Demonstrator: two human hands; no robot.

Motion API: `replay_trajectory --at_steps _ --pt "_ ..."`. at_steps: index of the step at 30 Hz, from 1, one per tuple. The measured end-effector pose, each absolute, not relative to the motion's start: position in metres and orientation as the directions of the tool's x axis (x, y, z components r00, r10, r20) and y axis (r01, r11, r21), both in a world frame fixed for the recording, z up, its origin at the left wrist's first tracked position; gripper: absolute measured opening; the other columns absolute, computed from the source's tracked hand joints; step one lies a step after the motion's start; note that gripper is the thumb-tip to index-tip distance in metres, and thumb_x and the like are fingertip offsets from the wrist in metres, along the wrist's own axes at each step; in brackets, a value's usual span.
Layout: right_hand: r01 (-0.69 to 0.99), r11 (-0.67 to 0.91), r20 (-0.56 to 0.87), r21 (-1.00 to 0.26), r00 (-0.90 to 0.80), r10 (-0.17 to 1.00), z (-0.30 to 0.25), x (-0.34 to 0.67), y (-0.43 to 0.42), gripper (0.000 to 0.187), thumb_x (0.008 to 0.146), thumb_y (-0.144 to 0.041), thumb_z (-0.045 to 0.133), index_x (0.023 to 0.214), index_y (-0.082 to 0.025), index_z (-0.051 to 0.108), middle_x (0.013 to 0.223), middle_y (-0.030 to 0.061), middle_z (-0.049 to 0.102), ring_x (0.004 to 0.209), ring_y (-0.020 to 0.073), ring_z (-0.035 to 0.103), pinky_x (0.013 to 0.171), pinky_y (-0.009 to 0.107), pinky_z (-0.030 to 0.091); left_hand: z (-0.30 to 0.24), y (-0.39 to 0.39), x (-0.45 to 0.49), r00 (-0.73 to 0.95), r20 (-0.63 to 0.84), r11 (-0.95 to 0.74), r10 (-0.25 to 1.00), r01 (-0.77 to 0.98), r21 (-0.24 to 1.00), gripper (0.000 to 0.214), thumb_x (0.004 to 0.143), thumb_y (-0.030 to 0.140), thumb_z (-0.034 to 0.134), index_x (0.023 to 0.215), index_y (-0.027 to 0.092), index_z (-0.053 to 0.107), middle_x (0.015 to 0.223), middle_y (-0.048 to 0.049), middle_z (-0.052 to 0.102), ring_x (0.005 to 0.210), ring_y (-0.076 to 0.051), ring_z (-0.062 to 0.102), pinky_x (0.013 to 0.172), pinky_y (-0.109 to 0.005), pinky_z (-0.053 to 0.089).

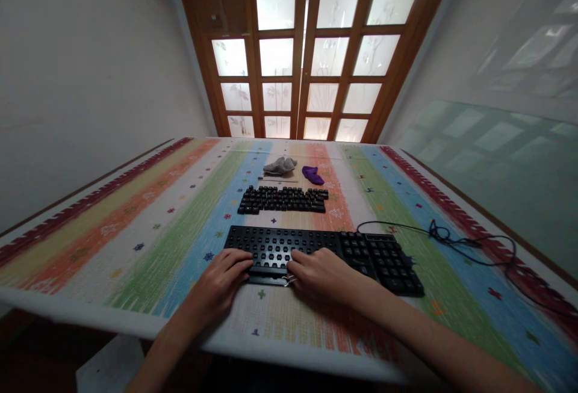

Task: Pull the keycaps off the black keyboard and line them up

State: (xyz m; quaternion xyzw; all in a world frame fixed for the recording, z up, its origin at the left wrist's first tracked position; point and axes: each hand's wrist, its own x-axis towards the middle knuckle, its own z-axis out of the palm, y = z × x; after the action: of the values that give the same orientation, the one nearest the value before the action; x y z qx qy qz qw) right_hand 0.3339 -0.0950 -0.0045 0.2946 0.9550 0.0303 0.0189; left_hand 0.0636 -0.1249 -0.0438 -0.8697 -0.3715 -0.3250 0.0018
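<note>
Flat black keyboard [323,239], left sockets [273,248] bare, metal tool [288,282] at near edge

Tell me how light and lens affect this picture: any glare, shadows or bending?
In the head view the door panes glare nearly white; in the head view a soft shadow lies on the tablecloth below the right hand; in the head view the wooden door frames splay outward toward the top, likely wide-angle distortion.
</note>
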Motion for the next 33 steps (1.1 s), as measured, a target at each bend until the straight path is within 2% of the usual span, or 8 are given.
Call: replay_trajectory --at_steps 5,12,18,21,25,33 --pt "0.579 0.814 -0.018 0.047 -0.814 0.581 -0.006 0.335 -0.094 0.019 0.098 -0.025 0.05 0.099 -0.015 0.065 0.097 0.008 0.066 0.061 0.0113 0.06 0.049 0.027 0.025 -0.043 -0.124 0.066 0.527 0.553 -0.725 0.646 0.65 0.227 0.025 0.096 0.012 0.048 0.116 0.017 0.063 0.111 -0.0103 0.068 0.103 -0.021 0.061 0.088 -0.041 0.057" --pt "0.572 0.821 0.035 -0.002 -0.82 0.571 -0.008 0.35 -0.094 0.017 0.098 -0.025 0.051 0.103 -0.016 0.065 0.096 0.0062 0.066 0.062 0.0109 0.058 0.05 0.027 0.025 -0.041 -0.125 0.071 0.526 0.553 -0.718 0.646 0.664 0.206 0.021 0.097 0.012 0.046 0.108 0.015 0.064 0.105 -0.0097 0.069 0.101 -0.021 0.061 0.087 -0.04 0.056" --pt "0.6 0.792 0.068 -0.117 -0.79 0.609 -0.009 0.367 -0.098 0.02 0.096 -0.022 0.053 0.11 -0.016 0.066 0.105 0.0081 0.066 0.069 0.0126 0.061 0.059 0.025 0.038 -0.041 -0.125 0.072 0.518 0.559 -0.717 0.648 0.663 0.215 0.022 0.097 0.012 0.046 0.108 0.014 0.064 0.104 -0.0102 0.069 0.101 -0.022 0.061 0.087 -0.042 0.056" --pt "0.621 0.757 0.058 -0.206 -0.764 0.642 -0.008 0.366 -0.101 0.02 0.095 -0.018 0.053 0.108 -0.015 0.068 0.104 0.0087 0.065 0.077 0.0147 0.063 0.066 0.025 0.043 -0.044 -0.124 0.072 0.527 0.549 -0.72 0.648 0.66 0.215 0.022 0.097 0.011 0.045 0.109 0.014 0.063 0.104 -0.0104 0.068 0.101 -0.022 0.06 0.087 -0.043 0.056" --pt "0.656 0.702 0.044 -0.277 -0.722 0.691 -0.006 0.362 -0.102 0.018 0.095 -0.023 0.055 0.1 -0.014 0.07 0.099 0.0089 0.064 0.08 0.0166 0.063 0.071 0.027 0.045 -0.046 -0.123 0.071 0.529 0.551 -0.722 0.646 0.657 0.215 0.021 0.097 0.011 0.045 0.109 0.014 0.063 0.103 -0.0105 0.068 0.097 -0.022 0.06 0.083 -0.042 0.056" --pt "0.618 0.678 0.054 -0.398 -0.722 0.69 -0.006 0.361 -0.097 0.018 0.096 -0.023 0.055 0.089 -0.013 0.069 0.093 0.0067 0.061 0.081 0.0156 0.06 0.077 0.027 0.046 -0.042 -0.125 0.071 0.527 0.506 -0.699 0.683 0.674 0.24 0.02 0.098 0.013 0.046 0.108 0.014 0.063 0.103 -0.0099 0.068 0.096 -0.022 0.059 0.084 -0.041 0.055"
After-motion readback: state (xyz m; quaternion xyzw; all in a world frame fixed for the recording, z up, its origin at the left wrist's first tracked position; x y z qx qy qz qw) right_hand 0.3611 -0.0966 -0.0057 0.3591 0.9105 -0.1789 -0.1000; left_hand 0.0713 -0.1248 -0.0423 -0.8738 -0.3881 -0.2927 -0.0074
